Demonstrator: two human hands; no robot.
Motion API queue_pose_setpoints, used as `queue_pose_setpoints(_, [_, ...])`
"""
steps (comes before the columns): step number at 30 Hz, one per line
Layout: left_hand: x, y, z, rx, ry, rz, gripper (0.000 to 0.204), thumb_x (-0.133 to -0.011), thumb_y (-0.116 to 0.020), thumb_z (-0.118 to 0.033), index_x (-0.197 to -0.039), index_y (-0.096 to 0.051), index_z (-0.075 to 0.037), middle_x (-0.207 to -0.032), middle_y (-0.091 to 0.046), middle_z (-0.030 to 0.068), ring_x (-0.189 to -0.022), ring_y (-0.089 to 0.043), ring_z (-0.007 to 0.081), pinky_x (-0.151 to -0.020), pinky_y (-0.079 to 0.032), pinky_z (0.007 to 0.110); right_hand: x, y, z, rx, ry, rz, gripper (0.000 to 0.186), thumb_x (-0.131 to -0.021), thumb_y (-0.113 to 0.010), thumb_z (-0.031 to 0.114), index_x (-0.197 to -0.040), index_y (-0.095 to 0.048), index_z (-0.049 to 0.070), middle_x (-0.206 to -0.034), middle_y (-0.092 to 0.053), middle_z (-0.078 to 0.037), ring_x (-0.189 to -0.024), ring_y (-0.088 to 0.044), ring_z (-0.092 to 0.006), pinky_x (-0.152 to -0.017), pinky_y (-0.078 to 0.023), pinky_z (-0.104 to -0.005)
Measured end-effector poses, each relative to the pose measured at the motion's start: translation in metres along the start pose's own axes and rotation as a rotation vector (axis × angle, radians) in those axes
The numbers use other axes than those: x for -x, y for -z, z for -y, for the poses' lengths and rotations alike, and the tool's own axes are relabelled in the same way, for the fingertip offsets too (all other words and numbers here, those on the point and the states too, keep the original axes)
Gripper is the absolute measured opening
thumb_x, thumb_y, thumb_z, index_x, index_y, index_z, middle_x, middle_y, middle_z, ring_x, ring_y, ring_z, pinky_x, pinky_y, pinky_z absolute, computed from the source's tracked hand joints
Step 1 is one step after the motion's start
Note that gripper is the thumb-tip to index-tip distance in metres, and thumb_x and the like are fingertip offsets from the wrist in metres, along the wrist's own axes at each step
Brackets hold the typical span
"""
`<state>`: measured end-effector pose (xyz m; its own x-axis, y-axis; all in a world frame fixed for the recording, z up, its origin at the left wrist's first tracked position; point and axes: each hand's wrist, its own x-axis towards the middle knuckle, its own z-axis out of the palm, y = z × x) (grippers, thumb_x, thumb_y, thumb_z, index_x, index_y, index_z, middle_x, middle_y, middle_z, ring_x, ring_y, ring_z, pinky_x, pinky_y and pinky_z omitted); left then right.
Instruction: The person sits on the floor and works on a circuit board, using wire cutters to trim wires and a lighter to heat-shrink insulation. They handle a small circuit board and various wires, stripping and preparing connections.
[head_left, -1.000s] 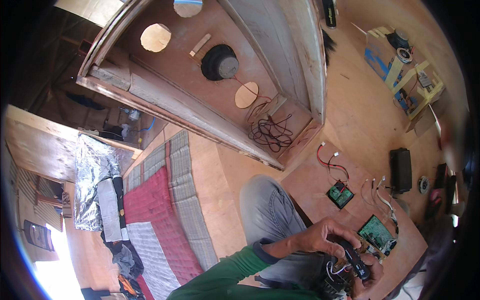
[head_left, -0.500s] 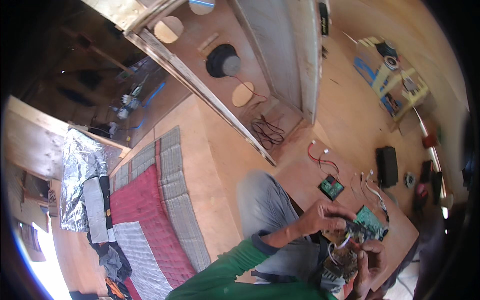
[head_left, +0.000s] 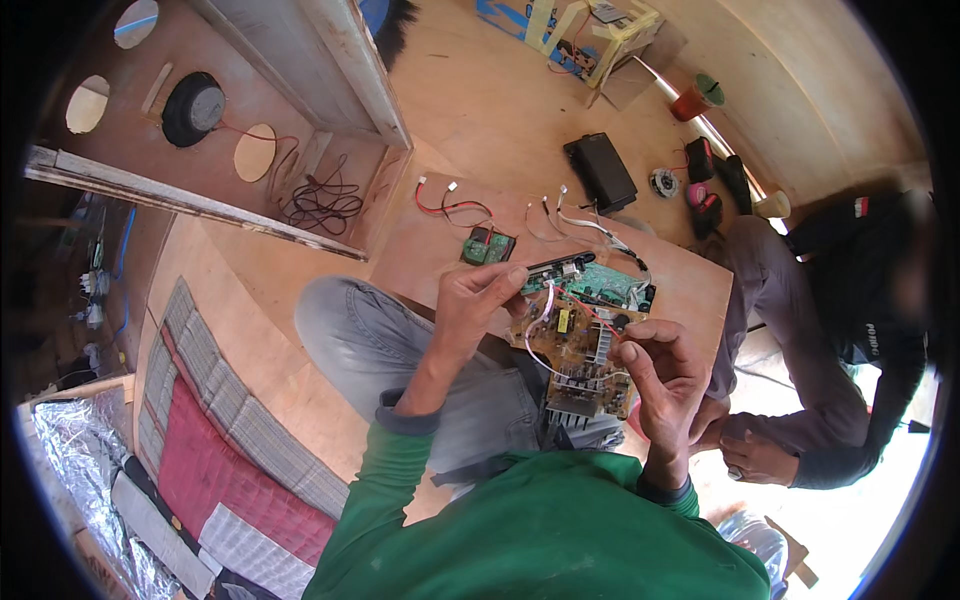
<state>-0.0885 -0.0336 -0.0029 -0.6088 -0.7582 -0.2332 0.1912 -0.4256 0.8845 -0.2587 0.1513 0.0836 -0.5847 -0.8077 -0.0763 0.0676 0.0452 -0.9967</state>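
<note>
My left hand [head_left: 478,305] pinches a narrow black panel module [head_left: 555,266] above the board on the wooden sheet. A brown circuit board [head_left: 570,355], with heatsinks and looping white and red wires, sits below it over my lap. My right hand [head_left: 660,380] is closed at that board's right side, thumb and forefinger at the end of the red wire [head_left: 600,318]. A green circuit board [head_left: 612,284] lies behind on the wooden sheet [head_left: 690,285], near a smaller green board [head_left: 485,247] with red and black leads.
An open wooden cabinet [head_left: 350,50] with a round speaker [head_left: 193,108] stands upper left. A black case [head_left: 600,172], red cup [head_left: 697,98] and taped cardboard box [head_left: 560,30] are farther back. A seated person [head_left: 850,330] is at the right. A red quilt [head_left: 230,460] lies lower left.
The view has swung right and down, showing the seated person. The black panel is now tilted sideways in my left hand; my right hand has moved from it to the wire.
</note>
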Motion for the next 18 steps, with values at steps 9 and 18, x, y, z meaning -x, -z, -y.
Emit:
queue_pose_setpoints(9, [0.0,0.003,0.003,-0.009,-0.024,-0.004,0.032,-0.101,-0.075,-0.02,-0.117,-0.077,0.008,-0.092,-0.079,0.0098,-0.073,-0.069,0.0131,-0.071,-0.056,0.028,0.001,-0.005,-0.004,0.117,-0.007,0.023,0.018,-0.099,-0.074,0.003,-0.116,-0.073,-0.004,-0.109,-0.074,-0.01,-0.094,-0.072,-0.0154,-0.084,-0.056,-0.0294])
queue_pose_setpoints(18, [0.0,0.003,-0.001,0.024,0.023,0.008,0.033,-0.101,-0.076,-0.02,-0.119,-0.077,0.008,-0.093,-0.079,0.0104,-0.073,-0.069,0.0136,-0.07,-0.056,0.029,-0.039,0.029,-0.011,0.426,0.098,-0.153,0.022,-0.104,-0.067,0.006,-0.123,-0.07,-0.004,-0.116,-0.074,-0.008,-0.109,-0.068,-0.0148,-0.099,-0.051,-0.0307])
